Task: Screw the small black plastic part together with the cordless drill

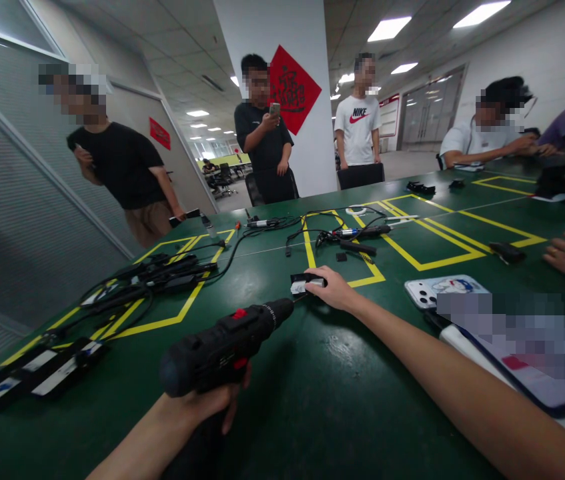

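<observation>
Over a green worktop (332,407), the left grip (215,402) wraps around a black cordless drill (217,350) whose bit (301,298) points at a small black-and-white part (299,287) pinched by the right grip (335,289), with a smartphone (421,291) to the right, black cables (175,272) to the left and three people (267,150) standing farther back.

We hold a black drill (219,350) in our left grip (209,403); just ahead of the drill, our right grip (329,288) pinches a small black-and-white part (300,287). Left of the drill, black cables (135,275) lie on the green tabletop (352,407).
</observation>
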A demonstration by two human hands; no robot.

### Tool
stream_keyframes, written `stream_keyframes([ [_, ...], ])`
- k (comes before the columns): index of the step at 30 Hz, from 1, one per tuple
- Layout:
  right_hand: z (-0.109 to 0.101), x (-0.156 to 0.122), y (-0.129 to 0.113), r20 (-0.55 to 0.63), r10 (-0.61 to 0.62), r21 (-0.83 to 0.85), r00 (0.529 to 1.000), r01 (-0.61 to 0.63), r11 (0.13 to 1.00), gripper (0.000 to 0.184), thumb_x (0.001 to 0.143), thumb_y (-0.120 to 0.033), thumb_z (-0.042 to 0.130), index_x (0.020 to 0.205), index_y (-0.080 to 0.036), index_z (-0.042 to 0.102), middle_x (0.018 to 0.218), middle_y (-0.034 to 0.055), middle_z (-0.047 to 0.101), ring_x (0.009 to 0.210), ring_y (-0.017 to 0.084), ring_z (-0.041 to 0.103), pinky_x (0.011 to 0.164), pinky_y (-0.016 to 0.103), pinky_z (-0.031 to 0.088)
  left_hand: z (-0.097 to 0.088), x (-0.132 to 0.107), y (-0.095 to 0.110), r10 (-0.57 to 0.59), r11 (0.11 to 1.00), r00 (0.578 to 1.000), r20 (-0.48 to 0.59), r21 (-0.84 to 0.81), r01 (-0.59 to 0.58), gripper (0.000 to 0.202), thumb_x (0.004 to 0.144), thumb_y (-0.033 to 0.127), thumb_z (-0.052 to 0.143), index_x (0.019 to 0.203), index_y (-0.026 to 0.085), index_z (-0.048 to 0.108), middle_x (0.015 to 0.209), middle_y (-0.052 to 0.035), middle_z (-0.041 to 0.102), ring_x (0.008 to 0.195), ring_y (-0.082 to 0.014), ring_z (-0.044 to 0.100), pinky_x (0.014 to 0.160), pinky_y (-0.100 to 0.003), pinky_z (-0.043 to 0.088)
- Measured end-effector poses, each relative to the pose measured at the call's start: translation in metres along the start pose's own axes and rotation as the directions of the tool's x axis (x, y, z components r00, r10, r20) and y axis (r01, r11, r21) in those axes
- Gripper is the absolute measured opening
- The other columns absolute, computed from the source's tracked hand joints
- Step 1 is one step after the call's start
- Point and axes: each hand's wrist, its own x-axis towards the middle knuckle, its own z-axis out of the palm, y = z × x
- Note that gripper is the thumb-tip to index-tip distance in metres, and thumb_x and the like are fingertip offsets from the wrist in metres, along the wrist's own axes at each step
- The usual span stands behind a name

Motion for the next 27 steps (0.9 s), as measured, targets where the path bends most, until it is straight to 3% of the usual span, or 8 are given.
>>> stream_keyframes([
  [7, 0.001, 0.0, 0.001, 0.0, 0.002, -0.012, 1.0, -0.002, 1.0, 0.043, 0.081, -0.041, 0.058, 0.119, -0.02, 0.059, 0.109, 0.0072, 0.057, 0.094, 0.017, 0.057, 0.088, 0.031, 0.042, 0.001, -0.018, 0.002, 0.021, 1.0, 0.995, -0.096, 0.021, -0.02, 0.036, 0.071, 0.037, 0.066, 0.099, 0.016, 0.056, 0.082, -0.0051, 0.065, 0.045, -0.0128, 0.058, 0.042, -0.025, 0.048],
  [13, 0.002, 0.0, 0.002, -0.005, -0.013, -0.012, 1.0, 0.013, 1.0, 0.041, 0.081, -0.039, 0.058, 0.117, -0.019, 0.06, 0.108, 0.0072, 0.057, 0.094, 0.017, 0.057, 0.088, 0.03, 0.042, 0.003, -0.01, 0.006, 0.052, 0.999, 0.998, -0.032, 0.006, -0.052, 0.031, 0.068, 0.031, 0.067, 0.093, 0.015, 0.057, 0.077, -0.0047, 0.064, 0.041, -0.0118, 0.057, 0.038, -0.023, 0.046],
  [17, 0.003, 0.001, 0.003, -0.008, -0.001, -0.008, 1.0, 0.001, 1.0, 0.041, 0.081, -0.039, 0.058, 0.118, -0.021, 0.06, 0.108, 0.0069, 0.057, 0.093, 0.017, 0.057, 0.087, 0.03, 0.042, 0.003, -0.003, 0.007, -0.029, 0.999, 1.0, 0.008, 0.022, 0.029, 0.025, 0.064, 0.032, 0.066, 0.078, 0.015, 0.055, 0.063, -0.0012, 0.059, 0.032, -0.0108, 0.052, 0.029, -0.022, 0.04],
  [20, 0.003, 0.001, 0.003, -0.008, 0.004, -0.008, 1.0, -0.004, 1.0, 0.042, 0.081, -0.039, 0.058, 0.118, -0.021, 0.059, 0.108, 0.0067, 0.057, 0.093, 0.017, 0.057, 0.087, 0.03, 0.042, 0.003, -0.002, 0.008, 0.026, 1.0, 0.999, 0.044, 0.001, -0.026, 0.033, 0.062, 0.03, 0.067, 0.088, 0.016, 0.052, 0.072, -0.0019, 0.062, 0.035, -0.0129, 0.057, 0.031, -0.023, 0.046],
  [24, 0.002, 0.0, 0.002, -0.005, 0.006, -0.008, 1.0, -0.006, 1.0, 0.042, 0.081, -0.041, 0.058, 0.118, -0.02, 0.059, 0.109, 0.0069, 0.057, 0.094, 0.017, 0.056, 0.088, 0.03, 0.042, 0.01, -0.001, 0.012, -0.019, 0.999, 0.998, -0.062, 0.049, 0.022, 0.03, 0.058, 0.023, 0.065, 0.083, 0.018, 0.048, 0.067, 0.002, 0.06, 0.03, -0.0104, 0.053, 0.027, -0.02, 0.042],
  [27, 0.0, 0.0, 0.0, 0.005, 0.011, -0.01, 1.0, -0.011, 1.0, 0.042, 0.081, -0.04, 0.058, 0.118, -0.02, 0.059, 0.108, 0.0069, 0.057, 0.094, 0.017, 0.056, 0.088, 0.031, 0.042, 0.013, 0.002, 0.011, -0.093, 0.994, 0.99, -0.106, 0.053, 0.099, 0.029, 0.058, 0.027, 0.064, 0.08, 0.017, 0.049, 0.061, 0.0014, 0.059, 0.027, -0.0112, 0.051, 0.024, -0.02, 0.039],
])
